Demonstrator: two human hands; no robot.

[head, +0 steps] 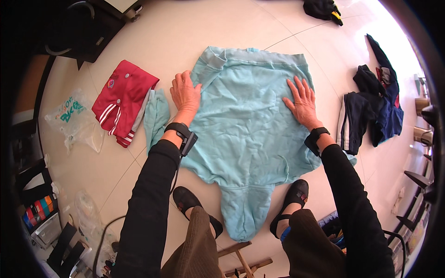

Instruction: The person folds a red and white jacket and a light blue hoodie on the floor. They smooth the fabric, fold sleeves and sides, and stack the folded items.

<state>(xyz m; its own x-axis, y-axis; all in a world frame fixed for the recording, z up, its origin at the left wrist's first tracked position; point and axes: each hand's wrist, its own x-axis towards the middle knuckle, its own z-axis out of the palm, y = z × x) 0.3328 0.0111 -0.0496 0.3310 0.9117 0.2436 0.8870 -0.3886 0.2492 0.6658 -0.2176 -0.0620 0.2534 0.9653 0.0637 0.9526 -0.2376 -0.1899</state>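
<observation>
A light blue hooded sweatshirt [247, 114] lies spread on the floor before me, its ribbed hem farthest from me. Its hood [247, 212] points toward me, between my feet, and a drawcord shows near the right shoulder. My left hand [186, 92] rests at the garment's left edge, thumb on the fabric and fingers slightly bent. Flat on the right side, with fingers spread, lies my right hand [301, 100]. One sleeve [156, 114] extends out past my left wrist. The other sleeve is mostly hidden by my right forearm. Near the hem's left corner the fabric is folded over.
Left of the sweatshirt lies a folded red jacket [125, 97] with white stripes, beside a clear plastic bag [73, 120]. Dark clothes [372, 104] are heaped at the right. A black item [321, 10] lies at the far side. Behind the hood is a wooden stool [243, 260].
</observation>
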